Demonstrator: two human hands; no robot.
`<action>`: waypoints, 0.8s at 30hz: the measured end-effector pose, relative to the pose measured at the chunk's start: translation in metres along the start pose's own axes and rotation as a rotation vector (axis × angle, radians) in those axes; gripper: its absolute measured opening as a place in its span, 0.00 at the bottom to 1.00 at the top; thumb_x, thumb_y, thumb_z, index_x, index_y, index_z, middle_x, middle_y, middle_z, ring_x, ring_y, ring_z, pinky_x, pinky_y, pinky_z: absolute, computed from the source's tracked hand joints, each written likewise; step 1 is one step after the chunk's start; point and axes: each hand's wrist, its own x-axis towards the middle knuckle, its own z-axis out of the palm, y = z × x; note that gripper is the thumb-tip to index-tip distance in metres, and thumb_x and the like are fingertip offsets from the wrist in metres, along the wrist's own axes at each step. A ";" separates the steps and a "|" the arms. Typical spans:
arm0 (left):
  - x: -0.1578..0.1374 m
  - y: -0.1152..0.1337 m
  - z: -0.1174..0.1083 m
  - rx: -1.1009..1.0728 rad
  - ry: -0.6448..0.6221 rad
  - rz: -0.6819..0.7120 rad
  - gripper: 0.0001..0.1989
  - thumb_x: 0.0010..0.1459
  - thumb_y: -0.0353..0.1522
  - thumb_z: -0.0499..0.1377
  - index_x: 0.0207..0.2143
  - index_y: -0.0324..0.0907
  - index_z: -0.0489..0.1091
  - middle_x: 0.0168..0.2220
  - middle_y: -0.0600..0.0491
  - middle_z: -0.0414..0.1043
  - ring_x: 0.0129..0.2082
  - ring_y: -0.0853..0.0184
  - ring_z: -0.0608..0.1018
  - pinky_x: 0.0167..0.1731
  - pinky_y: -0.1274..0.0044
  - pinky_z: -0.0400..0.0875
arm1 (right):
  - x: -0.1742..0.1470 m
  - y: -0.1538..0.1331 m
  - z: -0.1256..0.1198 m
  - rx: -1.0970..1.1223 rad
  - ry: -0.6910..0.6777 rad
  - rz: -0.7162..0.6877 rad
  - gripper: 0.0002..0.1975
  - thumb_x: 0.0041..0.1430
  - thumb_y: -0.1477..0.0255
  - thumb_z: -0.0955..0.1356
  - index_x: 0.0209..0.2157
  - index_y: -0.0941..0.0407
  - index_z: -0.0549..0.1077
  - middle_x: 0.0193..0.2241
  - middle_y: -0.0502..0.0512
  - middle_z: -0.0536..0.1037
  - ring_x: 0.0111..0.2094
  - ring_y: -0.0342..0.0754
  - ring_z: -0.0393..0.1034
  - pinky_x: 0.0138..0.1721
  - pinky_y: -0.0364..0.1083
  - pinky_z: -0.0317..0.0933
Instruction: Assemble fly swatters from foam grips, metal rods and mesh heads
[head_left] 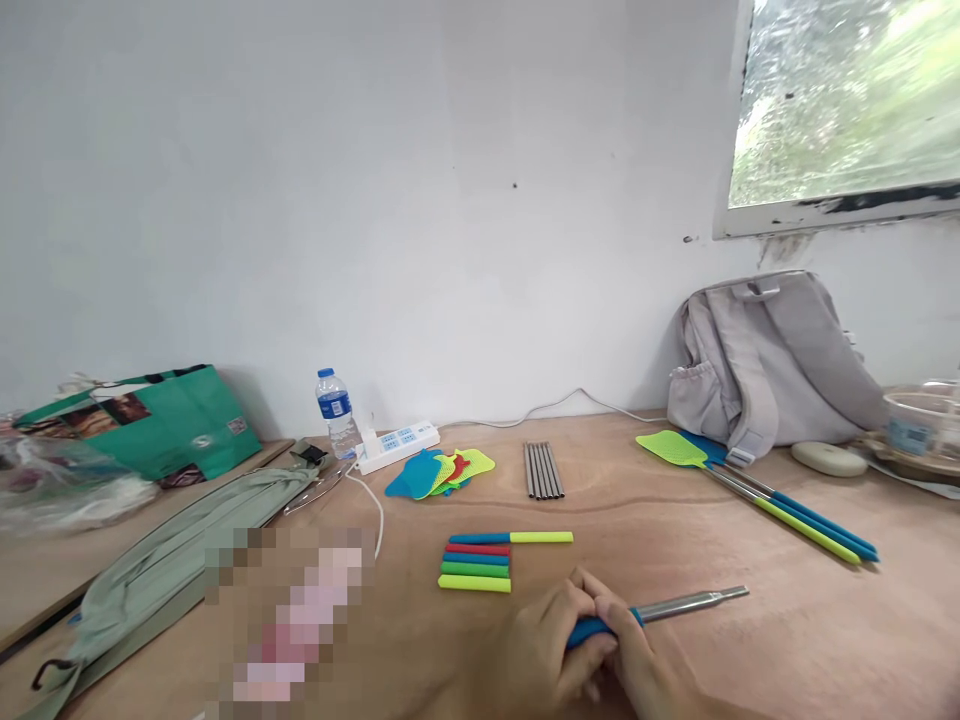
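Note:
Low in the view, my left hand [551, 630] and my right hand [636, 655] meet around a blue fly swatter handle [586, 630], fingers closed on it. From the handle a metal rod [694, 604] sticks out to the right, its thinner tip free. Beyond my hands lie several loose plastic handles [475, 570] in yellow, green, blue and red, with a blue one and a yellow one [541, 538] end to end above them. Farther back are several metal tubes [544, 470] side by side and a pile of coloured swatter heads [442, 472].
Fly swatters [787, 510] with rods and handles lie at the right, near a grey backpack [757, 360]. A power strip [397, 446] and water bottle [336, 410] stand by the wall. A grey-green bag [172, 550] and green bag [187, 425] are at left.

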 end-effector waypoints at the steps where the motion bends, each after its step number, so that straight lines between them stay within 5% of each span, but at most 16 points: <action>1: -0.001 -0.002 -0.001 0.003 0.025 0.047 0.07 0.59 0.33 0.50 0.39 0.43 0.63 0.33 0.51 0.71 0.33 0.67 0.73 0.33 0.79 0.67 | 0.000 0.002 0.003 0.018 -0.014 0.010 0.17 0.51 0.54 0.60 0.25 0.53 0.63 0.19 0.46 0.64 0.20 0.43 0.57 0.22 0.43 0.52; 5: -0.002 -0.029 -0.017 0.073 0.277 0.138 0.11 0.59 0.31 0.49 0.44 0.42 0.57 0.38 0.47 0.66 0.37 0.64 0.71 0.37 0.74 0.67 | 0.013 0.005 -0.003 0.110 0.047 0.025 0.18 0.52 0.54 0.58 0.20 0.54 0.59 0.15 0.45 0.62 0.17 0.41 0.54 0.19 0.42 0.50; 11: 0.001 -0.103 -0.053 0.435 0.547 -0.377 0.09 0.56 0.22 0.44 0.36 0.42 0.59 0.38 0.48 0.63 0.41 0.64 0.70 0.42 0.70 0.66 | 0.039 -0.005 -0.028 0.317 0.375 0.120 0.11 0.47 0.65 0.63 0.19 0.54 0.58 0.13 0.44 0.61 0.15 0.40 0.53 0.15 0.41 0.45; 16: -0.009 -0.146 -0.063 0.538 0.488 -0.589 0.14 0.46 0.16 0.45 0.26 0.41 0.62 0.37 0.45 0.64 0.42 0.58 0.70 0.43 0.64 0.64 | 0.042 -0.008 -0.029 0.321 0.381 0.106 0.09 0.41 0.68 0.67 0.19 0.56 0.62 0.14 0.45 0.66 0.14 0.38 0.54 0.15 0.41 0.45; 24: -0.013 -0.161 -0.056 0.598 0.256 -0.774 0.13 0.57 0.29 0.49 0.42 0.39 0.69 0.55 0.41 0.58 0.55 0.52 0.62 0.51 0.62 0.56 | 0.042 -0.010 -0.029 0.275 0.307 0.152 0.10 0.38 0.69 0.68 0.18 0.57 0.62 0.13 0.45 0.65 0.13 0.37 0.55 0.14 0.40 0.45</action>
